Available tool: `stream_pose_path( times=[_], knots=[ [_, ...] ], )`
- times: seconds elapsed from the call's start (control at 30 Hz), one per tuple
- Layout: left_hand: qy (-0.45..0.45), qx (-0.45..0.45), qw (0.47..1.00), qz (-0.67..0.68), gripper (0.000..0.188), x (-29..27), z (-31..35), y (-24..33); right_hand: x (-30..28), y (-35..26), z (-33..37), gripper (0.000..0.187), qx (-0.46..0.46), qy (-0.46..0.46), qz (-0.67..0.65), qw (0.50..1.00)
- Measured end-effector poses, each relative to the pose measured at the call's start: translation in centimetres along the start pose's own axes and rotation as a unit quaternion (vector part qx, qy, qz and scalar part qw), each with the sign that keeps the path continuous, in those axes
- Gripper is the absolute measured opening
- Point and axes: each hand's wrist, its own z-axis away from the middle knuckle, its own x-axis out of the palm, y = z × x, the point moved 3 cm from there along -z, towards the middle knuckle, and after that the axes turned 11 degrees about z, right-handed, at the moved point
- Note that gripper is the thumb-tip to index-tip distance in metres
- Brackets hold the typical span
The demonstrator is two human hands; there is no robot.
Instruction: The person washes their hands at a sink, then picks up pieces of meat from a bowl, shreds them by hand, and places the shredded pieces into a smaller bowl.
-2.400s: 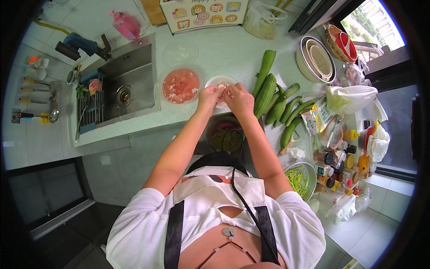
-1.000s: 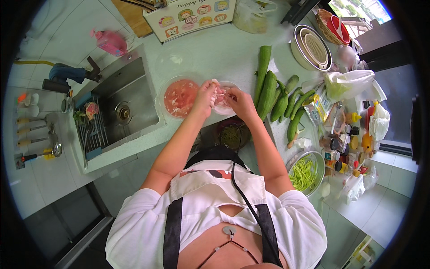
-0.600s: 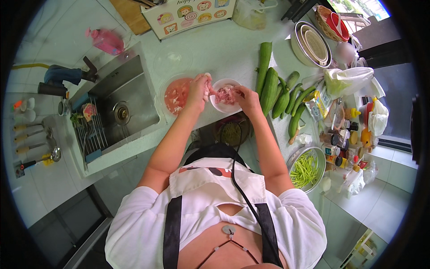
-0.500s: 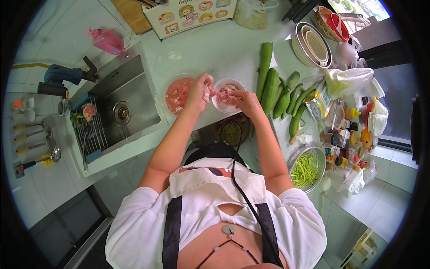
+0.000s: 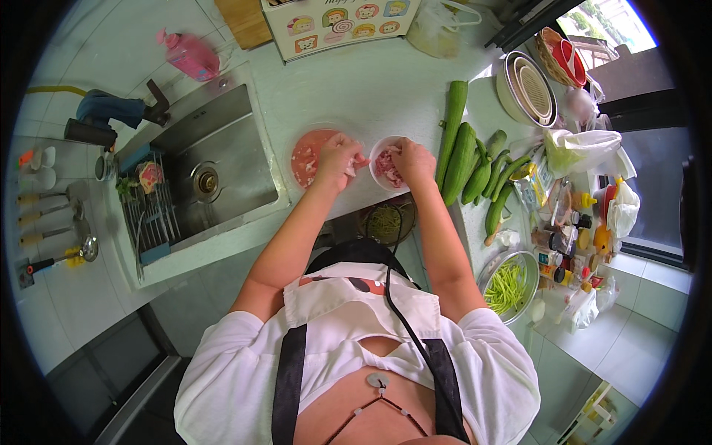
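Observation:
My left hand point(image 5: 340, 161) is closed around pinkish raw meat point(image 5: 354, 167), over the right side of a round clear bowl point(image 5: 293, 165). Reddish liquid with pale bits of meat fills that bowl. Just right of it stands a small white bowl point(image 5: 372, 150) of chopped raw meat point(image 5: 387, 167). My right hand point(image 5: 413, 160) bends over its right rim, fingers curled together and reaching in at the meat; the fingertips are partly hidden, so what they pinch does not show.
Green gourds point(image 5: 461, 157) and smaller green vegetables lie to the right. Beyond them are nested bowls point(image 5: 526, 89), bottles and bags. Cut green stalks fill a metal colander point(image 5: 531, 276) near my right elbow. A steel sink point(image 5: 230, 148) is at the left. A patterned box point(image 5: 341, 28) stands behind.
My right hand has shifted from the middle of the meat toward the white bowl's right side. My left hand has turned and come lower, still closed on meat. The whole view has shifted slightly.

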Motion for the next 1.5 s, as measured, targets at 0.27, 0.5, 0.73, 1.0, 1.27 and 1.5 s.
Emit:
stream_pose_path(
  times=[0.27, 0.5, 0.73, 1.0, 1.27, 1.5],
  knots=[
    [-0.025, 0.002, 0.986, -0.162, 0.007, 1.1, 0.5, 0.3, -1.7, 3.2, 1.4, 0.025, -0.063, -0.081, -0.412, 0.905],
    [-0.147, 0.046, 0.931, -0.332, 0.023, 3.5, -0.2, -1.6, -3.2, 3.8, 2.4, 0.025, -0.098, -0.119, -0.454, 0.877],
    [-0.160, 0.126, 0.841, -0.502, 0.018, 4.7, -2.2, -2.9, -5.5, 3.0, 2.4, 0.022, -0.156, -0.064, -0.404, 0.899],
    [-0.153, 0.090, 0.932, -0.316, 0.012, 3.0, -5.0, -3.7, -3.5, 4.2, 1.9, 0.016, -0.099, -0.069, -0.473, 0.873],
    [-0.123, -0.030, 0.991, -0.046, 0.012, 4.6, -1.5, -1.2, -0.5, 3.3, 0.2, 0.020, -0.043, 0.027, -0.115, 0.992],
    [-0.109, -0.112, 0.974, 0.165, 0.013, 2.1, -2.6, -1.3, -0.5, -1.1, -0.3, 0.021, -0.044, -0.013, 0.055, 0.997]
  ],
)
